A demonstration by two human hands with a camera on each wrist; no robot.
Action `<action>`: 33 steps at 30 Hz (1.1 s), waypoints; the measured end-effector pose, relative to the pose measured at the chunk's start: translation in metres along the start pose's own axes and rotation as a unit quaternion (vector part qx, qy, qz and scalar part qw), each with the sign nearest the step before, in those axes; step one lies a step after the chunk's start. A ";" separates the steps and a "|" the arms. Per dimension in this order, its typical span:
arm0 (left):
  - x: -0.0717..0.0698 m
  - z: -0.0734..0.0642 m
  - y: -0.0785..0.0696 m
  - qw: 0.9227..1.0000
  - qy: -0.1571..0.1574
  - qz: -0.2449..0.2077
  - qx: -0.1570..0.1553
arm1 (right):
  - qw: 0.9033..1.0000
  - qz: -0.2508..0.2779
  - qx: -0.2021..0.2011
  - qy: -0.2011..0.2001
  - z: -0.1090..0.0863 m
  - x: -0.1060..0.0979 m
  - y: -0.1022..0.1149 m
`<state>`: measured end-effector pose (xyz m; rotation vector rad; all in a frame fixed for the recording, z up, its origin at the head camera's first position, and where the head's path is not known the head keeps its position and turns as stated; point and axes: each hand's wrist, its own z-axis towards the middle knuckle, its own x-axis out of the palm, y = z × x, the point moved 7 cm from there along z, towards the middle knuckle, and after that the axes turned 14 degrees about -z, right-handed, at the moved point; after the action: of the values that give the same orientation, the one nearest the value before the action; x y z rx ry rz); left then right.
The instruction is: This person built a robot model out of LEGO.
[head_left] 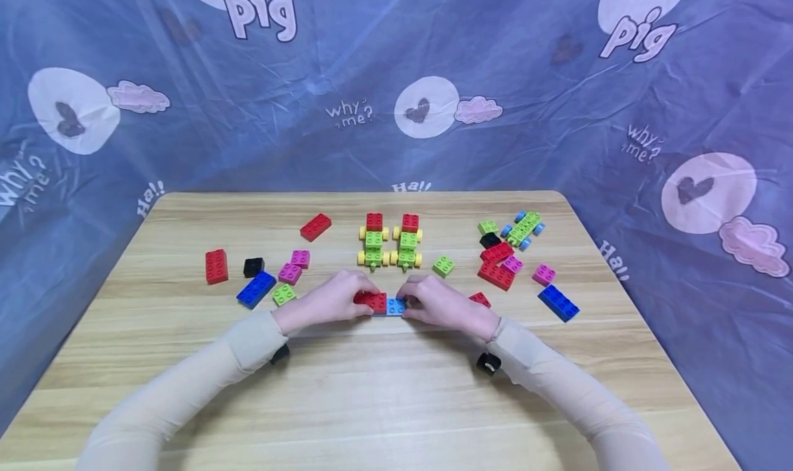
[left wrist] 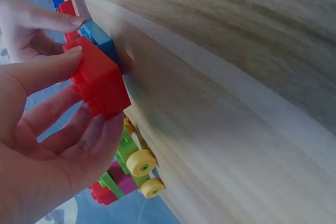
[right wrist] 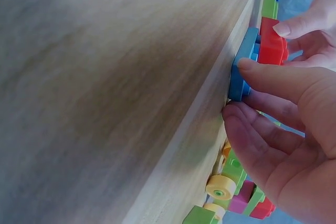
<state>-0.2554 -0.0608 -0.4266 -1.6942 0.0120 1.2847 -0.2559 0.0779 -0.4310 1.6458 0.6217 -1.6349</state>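
My left hand (head_left: 334, 296) pinches a red building brick (head_left: 377, 301) between thumb and fingers. The brick sits over the left part of a light blue flat building brick (right wrist: 241, 64), whose studs stay bare on the right side. My right hand (head_left: 436, 303) holds the right end of that blue brick, thumb on the near side and fingers behind, low over the table. In the left wrist view the red brick (left wrist: 100, 72) shows its smooth side, the thumb pressed on its near edge.
Beyond the hands stand two green toy cars (head_left: 374, 239) with yellow wheels and red bricks on top. Loose red, pink, black, green and blue bricks (head_left: 257, 290) lie to the left. More bricks (head_left: 559, 303) and a green wheeled base (head_left: 525, 228) lie to the right.
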 end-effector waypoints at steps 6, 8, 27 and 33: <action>0.001 0.000 -0.006 1.000 0.007 0.027 0.009 | 1.000 -0.001 0.001 0.002 0.000 0.000 -0.001; 0.002 -0.001 -0.010 0.999 0.007 0.040 0.019 | 1.000 -0.001 0.001 0.002 0.000 0.000 -0.001; 0.002 -0.001 0.003 1.000 -0.008 -0.014 -0.004 | 1.000 -0.003 0.007 0.001 0.000 0.000 0.000; 0.000 -0.001 0.001 1.000 -0.002 -0.022 -0.004 | 1.000 -0.002 0.008 0.002 0.000 0.000 -0.001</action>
<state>-0.2558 -0.0622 -0.4273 -1.6895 -0.0320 1.2563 -0.2567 0.0779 -0.4315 1.6603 0.6147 -1.6442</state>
